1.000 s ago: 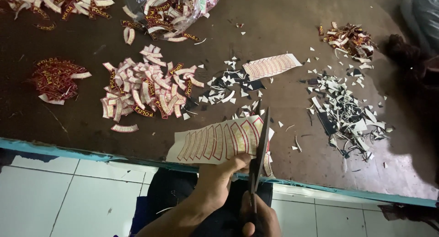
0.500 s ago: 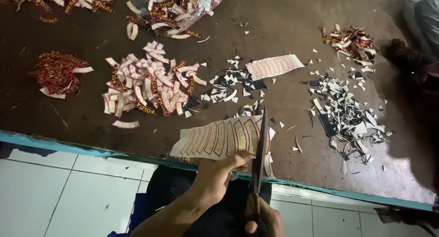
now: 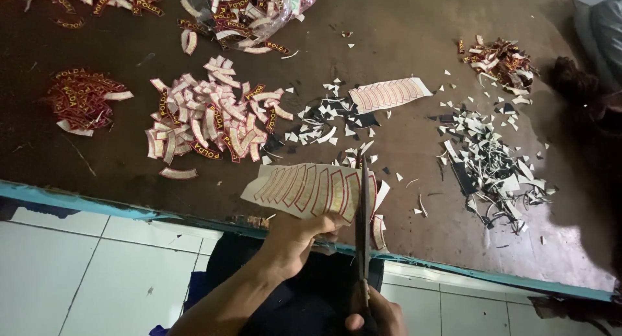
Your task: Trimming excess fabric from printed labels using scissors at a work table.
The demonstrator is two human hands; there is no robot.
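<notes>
Left hand (image 3: 295,239) fingers pinched the label sheet (image 3: 311,190); right hand (image 3: 376,313) fingers gripped scissors (image 3: 364,213), blades cutting the sheet's right end.

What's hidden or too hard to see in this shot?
- Right hand: head view, cut off by the bottom edge.
- Scissors: handles hidden inside that hand.
- Left hand: fingers hidden under the label sheet.
- Dark shape at right: too dim to identify.

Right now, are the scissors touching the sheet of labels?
Touching. The head view shows the scissors blades crossing the right edge of the sheet of labels, cutting it.
</notes>
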